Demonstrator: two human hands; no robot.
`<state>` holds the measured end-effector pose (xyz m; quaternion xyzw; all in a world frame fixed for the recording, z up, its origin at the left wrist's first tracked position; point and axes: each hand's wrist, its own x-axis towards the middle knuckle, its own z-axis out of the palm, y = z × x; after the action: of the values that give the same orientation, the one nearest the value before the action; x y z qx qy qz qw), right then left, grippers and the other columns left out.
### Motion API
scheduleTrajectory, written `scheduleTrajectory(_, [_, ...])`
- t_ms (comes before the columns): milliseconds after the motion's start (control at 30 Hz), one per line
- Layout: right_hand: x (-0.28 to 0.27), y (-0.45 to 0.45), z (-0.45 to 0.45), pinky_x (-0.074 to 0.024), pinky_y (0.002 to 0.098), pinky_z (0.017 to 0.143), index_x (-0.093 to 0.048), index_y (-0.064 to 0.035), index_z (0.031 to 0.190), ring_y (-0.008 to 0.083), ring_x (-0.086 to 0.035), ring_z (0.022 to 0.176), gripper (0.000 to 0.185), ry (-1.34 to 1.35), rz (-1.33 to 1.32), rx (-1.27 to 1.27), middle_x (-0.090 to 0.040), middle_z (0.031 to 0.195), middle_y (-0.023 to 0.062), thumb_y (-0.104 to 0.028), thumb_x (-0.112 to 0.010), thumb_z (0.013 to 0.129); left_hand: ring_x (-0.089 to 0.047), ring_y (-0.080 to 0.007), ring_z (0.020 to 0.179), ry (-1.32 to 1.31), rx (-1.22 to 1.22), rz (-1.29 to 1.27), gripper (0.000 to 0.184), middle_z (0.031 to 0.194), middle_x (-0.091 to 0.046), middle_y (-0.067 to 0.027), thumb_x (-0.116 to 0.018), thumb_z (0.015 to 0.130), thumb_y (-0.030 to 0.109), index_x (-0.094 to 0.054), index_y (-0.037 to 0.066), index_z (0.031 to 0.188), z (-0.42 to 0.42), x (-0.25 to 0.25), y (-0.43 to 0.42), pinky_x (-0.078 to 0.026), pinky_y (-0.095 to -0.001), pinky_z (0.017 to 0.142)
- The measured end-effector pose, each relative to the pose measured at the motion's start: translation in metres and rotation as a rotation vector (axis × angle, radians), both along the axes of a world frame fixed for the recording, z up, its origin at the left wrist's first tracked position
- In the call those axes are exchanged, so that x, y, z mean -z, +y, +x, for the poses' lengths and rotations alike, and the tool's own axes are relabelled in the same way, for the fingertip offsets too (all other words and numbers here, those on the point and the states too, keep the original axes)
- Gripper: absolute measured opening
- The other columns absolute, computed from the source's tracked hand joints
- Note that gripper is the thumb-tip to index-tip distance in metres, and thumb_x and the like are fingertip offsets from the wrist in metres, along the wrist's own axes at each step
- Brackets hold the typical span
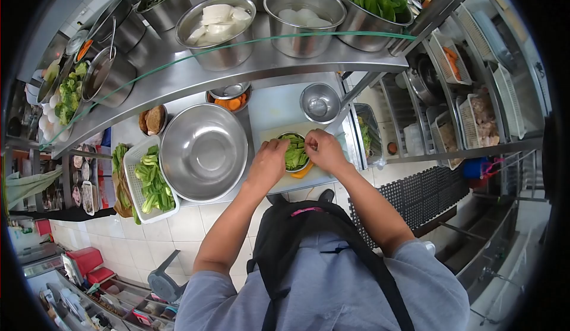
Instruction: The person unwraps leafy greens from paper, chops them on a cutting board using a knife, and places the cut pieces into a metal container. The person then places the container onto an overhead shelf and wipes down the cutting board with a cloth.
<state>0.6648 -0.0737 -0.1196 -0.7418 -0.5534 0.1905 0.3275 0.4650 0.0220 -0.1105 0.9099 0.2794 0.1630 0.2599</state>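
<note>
A small metal bowl (286,136) full of cut green leaves (295,154) stands on a pale board in front of me. My left hand (272,160) is closed at its left rim, fingers bent over the edge. On the opposite side, my right hand (322,148) has its fingers curled in a pinch at the rim and the leaves; what is between the fingertips is hidden. Something flat and orange (302,172) pokes out under the bowl's near side. Just beyond my right hand sits another small metal bowl (320,103), with nothing in it.
Left of my hands are a large steel basin (203,153) and a white basket (131,179) of leafy greens. A bowl of orange slices (230,103) stands behind the basin. Overhead, a steel shelf (267,63) with a glass edge carries several pots. Racks with baskets (449,57) rise at right.
</note>
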Motion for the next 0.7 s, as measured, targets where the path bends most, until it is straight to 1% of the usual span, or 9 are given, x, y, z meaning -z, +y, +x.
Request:
scheduleTrajectory(67, [-0.003, 0.011, -0.001, -0.0559, 0.047, 0.074, -0.07, -0.0064, 0.091, 0.0341, -0.07, 0.082, 0.01, 0.052, 0.007, 0.021, -0.067, 0.087, 0.0127, -0.007, -0.074, 0.082, -0.064, -0.0366, 0.108, 0.021, 0.011, 0.001, 0.031, 0.11, -0.072, -0.0153, -0.064, 0.086, 0.003, -0.069, 0.002, 0.117, 0.0, 0.015, 0.004, -0.052, -0.0497, 0.09])
scheduleTrajectory(133, [-0.001, 0.023, -0.002, -0.0559, 0.0464, 0.073, -0.07, -0.0071, 0.095, 0.0338, -0.07, 0.082, 0.014, -0.068, 0.044, 0.005, -0.067, 0.087, 0.0124, -0.009, -0.075, 0.082, -0.064, -0.0362, 0.106, 0.042, 0.021, 0.006, 0.028, 0.108, -0.072, -0.0134, -0.063, 0.087, 0.003, -0.071, 0.002, 0.114, 0.002, 0.014, 0.003, -0.051, -0.0484, 0.089])
scheduleTrajectory(200, [0.002, 0.032, -0.001, -0.056, 0.0463, 0.073, -0.071, -0.0077, 0.093, 0.0337, -0.07, 0.082, 0.012, -0.131, 0.04, -0.033, -0.068, 0.088, 0.0118, -0.01, -0.075, 0.082, -0.063, -0.0319, 0.104, 0.19, 0.086, 0.134, 0.02, 0.104, -0.073, -0.0084, -0.062, 0.089, 0.006, -0.074, 0.004, 0.105, 0.0, 0.011, -0.006, -0.049, -0.0478, 0.086])
scheduleTrajectory(367, [0.01, 0.049, 0.009, -0.0565, 0.0462, 0.072, -0.074, -0.0088, 0.088, 0.0339, -0.07, 0.081, 0.007, -0.243, -0.06, -0.117, -0.071, 0.089, 0.01, -0.013, -0.073, 0.083, -0.062, -0.03, 0.103, 0.123, 0.087, 0.163, 0.017, 0.106, -0.071, -0.0068, -0.062, 0.091, 0.01, -0.076, 0.006, 0.101, -0.004, 0.025, -0.007, -0.047, -0.046, 0.087])
scheduleTrajectory(467, [0.015, 0.052, 0.018, -0.057, 0.0441, 0.072, -0.076, -0.0078, 0.084, 0.0324, -0.071, 0.078, 0.008, -0.177, -0.069, -0.089, -0.073, 0.085, 0.0099, -0.016, -0.072, 0.085, -0.061, -0.0309, 0.103, -0.007, 0.012, 0.175, 0.017, 0.107, -0.07, -0.0078, -0.063, 0.091, 0.009, -0.075, 0.006, 0.103, -0.008, 0.014, -0.014, -0.047, -0.0455, 0.087])
scheduleTrajectory(500, [0.018, 0.049, 0.025, -0.0563, 0.0424, 0.07, -0.075, -0.0057, 0.083, 0.0307, -0.071, 0.074, 0.01, -0.001, -0.022, -0.008, -0.073, 0.082, 0.0108, -0.016, -0.074, 0.086, -0.061, -0.0316, 0.102, -0.1, -0.037, 0.184, 0.018, 0.108, -0.069, -0.0085, -0.065, 0.09, 0.008, -0.074, 0.006, 0.105, -0.01, 0.008, -0.017, -0.047, -0.0452, 0.086])
scheduleTrajectory(600, [0.019, 0.029, 0.064, -0.0526, 0.0378, 0.063, -0.075, -0.0015, 0.084, 0.0252, -0.067, 0.063, 0.014, 0.386, 0.056, 0.138, -0.072, 0.072, 0.0119, -0.015, -0.079, 0.087, -0.064, -0.0337, 0.094, -0.085, -0.079, 0.116, 0.02, 0.1, -0.069, -0.0112, -0.068, 0.087, 0.005, -0.071, 0.005, 0.107, -0.026, -0.001, -0.028, -0.049, -0.0459, 0.081])
scheduleTrajectory(667, [0.007, 0.001, 0.093, -0.0503, 0.0362, 0.06, -0.076, -0.0005, 0.087, 0.0236, -0.063, 0.06, 0.013, 0.411, -0.024, 0.28, -0.069, 0.068, 0.0096, -0.013, -0.081, 0.086, -0.065, -0.0347, 0.092, -0.061, -0.068, 0.05, 0.023, 0.098, -0.069, -0.0129, -0.07, 0.087, 0.008, -0.07, 0.005, 0.11, -0.035, 0.009, -0.039, -0.051, -0.0467, 0.08])
scheduleTrajectory(700, [0.01, -0.018, 0.109, -0.0512, 0.0368, 0.062, -0.077, -0.0019, 0.09, 0.0233, -0.064, 0.062, 0.013, 0.224, -0.029, 0.32, -0.069, 0.07, 0.0099, -0.013, -0.081, 0.086, -0.066, -0.0357, 0.09, -0.041, -0.053, -0.019, 0.026, 0.095, -0.068, -0.0145, -0.072, 0.088, 0.01, -0.068, 0.005, 0.113, -0.037, 0.016, -0.045, -0.052, -0.0474, 0.08])
